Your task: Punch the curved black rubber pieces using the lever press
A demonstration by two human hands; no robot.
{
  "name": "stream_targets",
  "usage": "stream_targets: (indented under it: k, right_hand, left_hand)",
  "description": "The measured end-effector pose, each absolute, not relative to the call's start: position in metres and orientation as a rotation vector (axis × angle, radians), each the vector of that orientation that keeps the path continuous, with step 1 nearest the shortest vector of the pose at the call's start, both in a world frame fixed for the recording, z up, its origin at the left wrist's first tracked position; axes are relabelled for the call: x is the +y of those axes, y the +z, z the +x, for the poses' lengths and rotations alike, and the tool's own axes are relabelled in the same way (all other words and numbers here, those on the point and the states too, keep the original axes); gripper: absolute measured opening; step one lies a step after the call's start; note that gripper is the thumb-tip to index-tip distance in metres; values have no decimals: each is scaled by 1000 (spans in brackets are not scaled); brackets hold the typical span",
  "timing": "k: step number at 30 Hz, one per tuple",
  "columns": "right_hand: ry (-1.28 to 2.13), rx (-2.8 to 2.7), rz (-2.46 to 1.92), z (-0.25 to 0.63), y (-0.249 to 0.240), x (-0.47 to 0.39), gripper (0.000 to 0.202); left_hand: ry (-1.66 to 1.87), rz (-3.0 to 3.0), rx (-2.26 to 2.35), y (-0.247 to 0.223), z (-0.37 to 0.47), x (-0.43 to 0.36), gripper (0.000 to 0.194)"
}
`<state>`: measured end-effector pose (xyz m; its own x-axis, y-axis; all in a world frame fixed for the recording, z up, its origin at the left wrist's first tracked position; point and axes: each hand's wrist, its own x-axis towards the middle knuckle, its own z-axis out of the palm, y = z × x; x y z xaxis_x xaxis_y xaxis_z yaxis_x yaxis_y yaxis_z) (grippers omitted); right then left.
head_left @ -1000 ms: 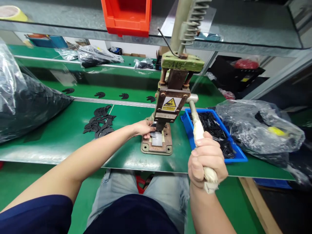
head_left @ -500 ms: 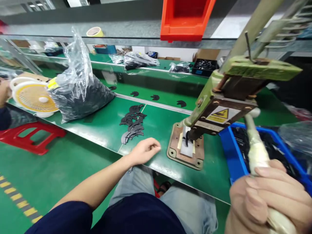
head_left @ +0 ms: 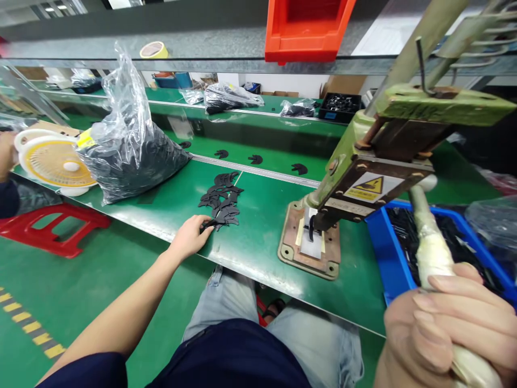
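Observation:
My left hand (head_left: 190, 235) is at the near end of a pile of flat black curved pieces (head_left: 222, 195). Its thumb and fingers close on one black piece (head_left: 207, 224) at the pile's edge. My right hand (head_left: 452, 323) is wrapped round the tape-covered lever handle (head_left: 434, 258) of a green hand press (head_left: 348, 141). Below the press head, a bright metal plate (head_left: 311, 246) sits on the brown base (head_left: 290, 237). A small black curved part (head_left: 311, 228) shows there under the ram; whether it belongs to the press I cannot tell.
A clear bag of black pieces (head_left: 133, 156) stands left on the green table (head_left: 258, 210), beside a fan (head_left: 56, 161). A blue bin (head_left: 393, 264) of black parts is right of the press. Overhead hangs an orange bin (head_left: 309, 32). Another person's hand (head_left: 6, 153) shows far left.
My left hand has moved left from the table edge near the press to the pile and taken hold of a black piece. My right hand stays on the lever handle.

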<state>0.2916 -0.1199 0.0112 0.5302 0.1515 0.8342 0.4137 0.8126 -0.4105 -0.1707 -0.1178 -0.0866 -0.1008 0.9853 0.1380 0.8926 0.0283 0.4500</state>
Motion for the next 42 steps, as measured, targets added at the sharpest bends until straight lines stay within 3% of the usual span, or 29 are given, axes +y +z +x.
stream_targets:
  k: [3, 11, 14, 19, 21, 25, 30, 42]
  right_hand:
    - [-368, -1175, -541, 292, 14, -116, 51]
    - [-274, -1186, -533, 281, 22, -125, 45]
    - [-210, -1246, -627, 283, 24, -136, 34]
    - [-170, -1381, -691, 287, 30, -148, 20]
    - [-168, -1398, -682, 289, 30, -148, 18]
    - [-171, -1399, -680, 289, 30, -147, 18]
    - [-186, -1367, -682, 287, 29, -146, 20]
    - [-204, -1329, -712, 283, 29, -148, 30]
  left_hand:
    - [711, 1922, 2039, -86, -172, -116, 37]
    - [1010, 2052, 2045, -64, -154, -116, 31]
    - [877, 2204, 1790, -59, -122, -106, 32]
    - [642, 2273, 1465, -64, -57, -83, 48]
    - [631, 2238, 1396, -66, -33, -76, 44]
    - [772, 1919, 1267, -65, 2, -63, 20]
    - [806, 1408, 1193, -55, 27, -39, 32]
    - [681, 1282, 1057, -52, 51, -14, 29]
